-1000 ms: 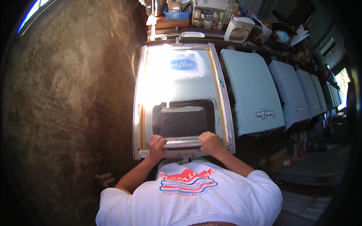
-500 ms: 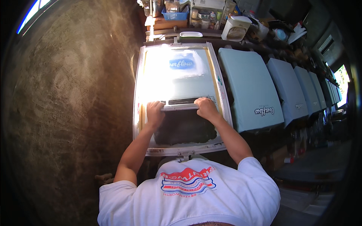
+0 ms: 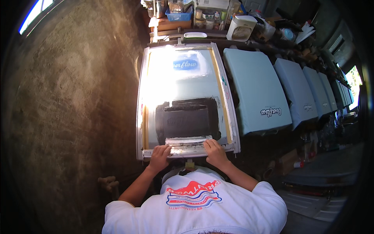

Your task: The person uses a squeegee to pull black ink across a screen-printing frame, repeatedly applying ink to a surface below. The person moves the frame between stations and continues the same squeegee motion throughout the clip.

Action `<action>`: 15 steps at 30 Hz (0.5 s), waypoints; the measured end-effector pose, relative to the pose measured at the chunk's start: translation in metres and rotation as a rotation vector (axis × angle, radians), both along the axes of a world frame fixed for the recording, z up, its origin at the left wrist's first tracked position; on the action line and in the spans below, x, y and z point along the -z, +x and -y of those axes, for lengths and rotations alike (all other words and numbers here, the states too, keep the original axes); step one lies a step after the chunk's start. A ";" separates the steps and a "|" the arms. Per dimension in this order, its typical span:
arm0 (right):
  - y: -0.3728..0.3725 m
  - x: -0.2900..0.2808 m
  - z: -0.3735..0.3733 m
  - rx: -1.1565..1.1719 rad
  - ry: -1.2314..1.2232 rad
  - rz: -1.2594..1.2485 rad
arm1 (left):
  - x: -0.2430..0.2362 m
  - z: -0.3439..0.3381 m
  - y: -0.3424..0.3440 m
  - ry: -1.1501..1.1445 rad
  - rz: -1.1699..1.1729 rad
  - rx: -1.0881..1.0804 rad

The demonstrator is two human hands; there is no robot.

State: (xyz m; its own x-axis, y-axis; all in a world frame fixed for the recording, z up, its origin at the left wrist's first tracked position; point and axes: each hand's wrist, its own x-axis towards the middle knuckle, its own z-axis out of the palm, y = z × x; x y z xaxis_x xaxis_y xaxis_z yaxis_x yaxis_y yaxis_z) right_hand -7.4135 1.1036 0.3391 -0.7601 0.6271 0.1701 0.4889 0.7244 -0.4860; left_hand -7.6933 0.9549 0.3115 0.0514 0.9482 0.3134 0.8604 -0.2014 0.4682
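Observation:
A silver-framed printing screen (image 3: pixel 228 93) lies in front of me, with a block of black ink (image 3: pixel 191 123) spread over its nearer half. Along the near end of the ink rests a pale, ink-smeared squeegee (image 3: pixel 189 141). My left hand (image 3: pixel 159 156) closes on its left end, right beside the near rail of the frame. At the other end, my right hand (image 3: pixel 216 152) grips it with the fingers curled over the top. Faint lettering shows through the ink, and a blue patch (image 3: pixel 186 64) with pale script is on the screen's far part.
Right of the screen stands a row of cloth-covered boards, the nearest a pale blue one (image 3: pixel 257 85) with dark lettering. A small white fan (image 3: pixel 240 29), a white tray (image 3: pixel 195 35) and a blue basket (image 3: pixel 179 15) sit beyond the far end. Bare brown floor (image 3: pixel 78 97) lies left.
Both hands have drawn the squeegee toward me, from mid-screen to the near end. The black ink area it passed over now shows behind it.

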 end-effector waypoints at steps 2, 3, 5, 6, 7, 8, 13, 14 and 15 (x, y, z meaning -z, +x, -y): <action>0.009 -0.003 0.002 -0.029 -0.038 -0.015 | 0.008 0.009 -0.017 0.052 -0.080 -0.171; 0.015 -0.004 -0.001 -0.054 -0.085 -0.034 | 0.011 0.013 -0.030 0.113 -0.107 -0.254; 0.028 -0.001 -0.012 0.008 -0.124 -0.085 | 0.018 0.013 -0.058 0.039 -0.141 -0.601; 0.037 0.002 -0.020 0.092 -0.117 -0.118 | 0.020 0.012 -0.073 0.015 -0.056 -0.721; 0.047 0.008 -0.029 0.176 -0.111 -0.152 | 0.023 0.010 -0.087 -0.017 0.041 -0.855; 0.054 0.016 -0.039 0.367 0.014 -0.115 | 0.023 0.009 -0.100 -0.138 0.161 -0.992; 0.076 0.065 -0.077 0.903 -0.329 -0.034 | 0.022 0.003 -0.133 -0.432 0.662 -1.024; 0.078 0.071 -0.079 0.902 -0.401 -0.066 | 0.022 0.003 -0.136 -0.416 0.639 -1.030; 0.077 0.075 -0.081 0.916 -0.505 -0.069 | 0.022 0.003 -0.137 -0.387 0.661 -1.057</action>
